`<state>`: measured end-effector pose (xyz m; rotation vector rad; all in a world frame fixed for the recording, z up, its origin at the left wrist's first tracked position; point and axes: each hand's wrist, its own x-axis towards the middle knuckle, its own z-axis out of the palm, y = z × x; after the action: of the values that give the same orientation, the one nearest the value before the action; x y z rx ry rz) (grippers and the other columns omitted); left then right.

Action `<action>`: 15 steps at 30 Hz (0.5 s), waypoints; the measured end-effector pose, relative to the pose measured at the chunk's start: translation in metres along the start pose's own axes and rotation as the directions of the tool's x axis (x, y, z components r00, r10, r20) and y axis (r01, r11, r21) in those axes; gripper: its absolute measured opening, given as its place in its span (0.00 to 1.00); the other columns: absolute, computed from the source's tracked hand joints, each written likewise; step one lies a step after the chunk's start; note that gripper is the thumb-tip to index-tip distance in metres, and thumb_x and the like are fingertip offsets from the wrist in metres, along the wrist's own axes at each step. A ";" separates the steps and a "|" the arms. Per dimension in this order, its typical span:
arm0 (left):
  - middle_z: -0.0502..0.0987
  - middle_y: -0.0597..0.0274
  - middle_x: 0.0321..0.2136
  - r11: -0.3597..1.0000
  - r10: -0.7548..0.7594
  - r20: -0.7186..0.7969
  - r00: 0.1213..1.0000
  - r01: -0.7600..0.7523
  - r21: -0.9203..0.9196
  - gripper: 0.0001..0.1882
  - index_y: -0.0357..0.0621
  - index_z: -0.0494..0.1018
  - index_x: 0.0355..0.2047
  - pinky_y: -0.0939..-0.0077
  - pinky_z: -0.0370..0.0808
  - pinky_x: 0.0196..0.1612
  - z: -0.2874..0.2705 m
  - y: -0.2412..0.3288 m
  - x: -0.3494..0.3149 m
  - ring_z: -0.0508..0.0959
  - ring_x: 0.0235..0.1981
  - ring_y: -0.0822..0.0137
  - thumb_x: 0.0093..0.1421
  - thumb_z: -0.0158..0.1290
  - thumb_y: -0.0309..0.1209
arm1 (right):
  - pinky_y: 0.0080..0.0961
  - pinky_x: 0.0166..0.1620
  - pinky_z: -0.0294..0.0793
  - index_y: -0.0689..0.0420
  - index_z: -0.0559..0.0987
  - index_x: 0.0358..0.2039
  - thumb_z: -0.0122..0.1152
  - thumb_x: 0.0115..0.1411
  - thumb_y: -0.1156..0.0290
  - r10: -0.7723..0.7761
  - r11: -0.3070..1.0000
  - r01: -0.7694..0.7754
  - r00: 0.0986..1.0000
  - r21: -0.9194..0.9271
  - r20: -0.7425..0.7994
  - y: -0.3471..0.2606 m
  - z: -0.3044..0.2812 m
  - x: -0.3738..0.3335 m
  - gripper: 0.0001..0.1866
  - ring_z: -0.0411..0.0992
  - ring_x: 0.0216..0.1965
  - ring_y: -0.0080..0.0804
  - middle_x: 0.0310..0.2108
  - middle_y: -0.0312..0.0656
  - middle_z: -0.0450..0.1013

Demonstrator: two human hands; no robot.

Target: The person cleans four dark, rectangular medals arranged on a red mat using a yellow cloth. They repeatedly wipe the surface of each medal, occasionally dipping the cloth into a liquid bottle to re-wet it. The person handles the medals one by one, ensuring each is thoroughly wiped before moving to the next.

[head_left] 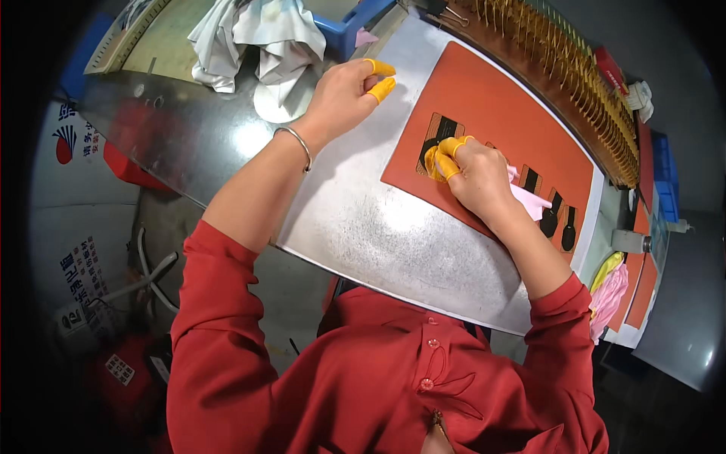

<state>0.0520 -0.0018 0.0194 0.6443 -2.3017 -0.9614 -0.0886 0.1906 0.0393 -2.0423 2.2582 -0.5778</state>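
Observation:
My right hand (481,178), with yellow finger cots, is closed in a pinch over an orange mat (484,91). Its fingertips touch the lower part of a flat amber-and-black piece (447,127). Something shiny and yellow shows at the fingertips; I cannot make out what it is. A pink cloth (532,201) sticks out from beside this hand. Several similar small pieces, such as an amber piece with a black strip (532,179), lie to its right. My left hand (345,97) hovers beside the mat, thumb and index finger in yellow cots, apart and holding nothing.
A wooden rack (560,91) of many hanging amber strips runs along the far right edge. White cloth (276,45) and a blue bin (354,29) stand at the back left. Pink cloth (609,291) hangs near the right edge of the metal table (393,250).

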 end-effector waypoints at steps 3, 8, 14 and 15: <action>0.73 0.65 0.25 1.000 0.019 -0.020 1.000 -0.019 -0.012 0.12 0.37 0.75 0.39 0.83 0.65 0.27 0.001 -0.005 -0.001 0.66 0.22 0.77 0.56 0.54 0.30 | 0.33 0.26 0.72 0.58 0.79 0.28 0.60 0.50 0.71 -0.008 1.000 0.008 0.999 0.016 0.048 -0.009 0.003 -0.012 0.06 0.73 0.23 0.42 0.22 0.47 0.72; 0.73 0.66 0.26 0.998 -0.033 -0.006 0.999 0.033 -0.057 0.11 0.37 0.75 0.39 0.84 0.65 0.26 0.002 -0.002 0.000 0.65 0.22 0.78 0.56 0.54 0.28 | 0.37 0.25 0.71 0.61 0.77 0.22 0.61 0.47 0.72 -0.004 1.000 0.004 1.000 0.014 -0.002 -0.007 0.003 -0.008 0.06 0.71 0.21 0.44 0.20 0.47 0.70; 0.73 0.62 0.24 0.999 -0.024 -0.024 0.999 0.023 -0.045 0.11 0.38 0.75 0.38 0.81 0.66 0.26 0.000 0.001 -0.001 0.66 0.21 0.74 0.55 0.54 0.29 | 0.34 0.25 0.71 0.60 0.78 0.26 0.62 0.47 0.73 -0.020 1.000 0.019 0.999 -0.020 -0.044 -0.003 0.004 -0.006 0.05 0.71 0.21 0.41 0.20 0.47 0.71; 0.73 0.65 0.25 0.999 -0.038 -0.001 0.999 0.038 -0.032 0.11 0.38 0.75 0.39 0.84 0.65 0.26 -0.001 0.002 -0.001 0.65 0.22 0.78 0.56 0.54 0.29 | 0.34 0.25 0.71 0.60 0.78 0.26 0.62 0.48 0.73 -0.019 1.000 0.018 0.999 -0.016 -0.026 -0.005 0.004 -0.010 0.05 0.71 0.21 0.41 0.20 0.47 0.71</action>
<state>0.0524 -0.0003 0.0212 0.6772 -2.2753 -1.0124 -0.0813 0.1987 0.0348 -2.0773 2.2674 -0.5930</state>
